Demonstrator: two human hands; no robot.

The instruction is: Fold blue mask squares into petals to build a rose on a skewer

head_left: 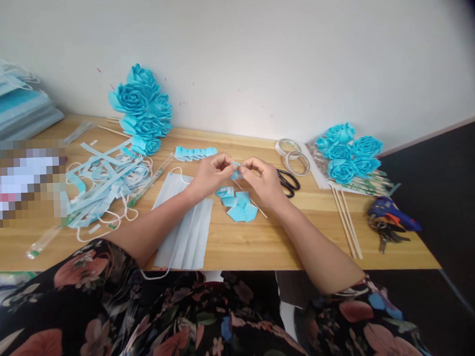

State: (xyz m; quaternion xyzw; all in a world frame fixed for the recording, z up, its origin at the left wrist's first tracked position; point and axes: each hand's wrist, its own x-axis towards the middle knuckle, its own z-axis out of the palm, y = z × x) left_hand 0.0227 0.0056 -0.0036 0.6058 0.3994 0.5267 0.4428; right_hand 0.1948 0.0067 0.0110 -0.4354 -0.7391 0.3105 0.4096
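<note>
Between my two hands, above the middle of the table, is a small blue petal piece [236,173]. My left hand [211,175] pinches its left edge with thumb and fingertips. On the other edge, my right hand [261,178] is closed in the same kind of pinch. Just below lie several loose blue petals [243,208], with a thin wooden stick [258,207] slanting beside them. Under my left forearm lies a pleated face mask [185,237], partly covered. A row of folded blue petals [195,153] sits behind my left hand.
Black-handled scissors [290,182] and tape rolls [298,162] lie right of my right hand. Blue fabric roses [141,106] stand back left, more roses [348,152] at right. Cut mask strips [105,177] heap at left. Wooden sticks [347,223], keys [385,232] and a blue tool [396,212] lie right.
</note>
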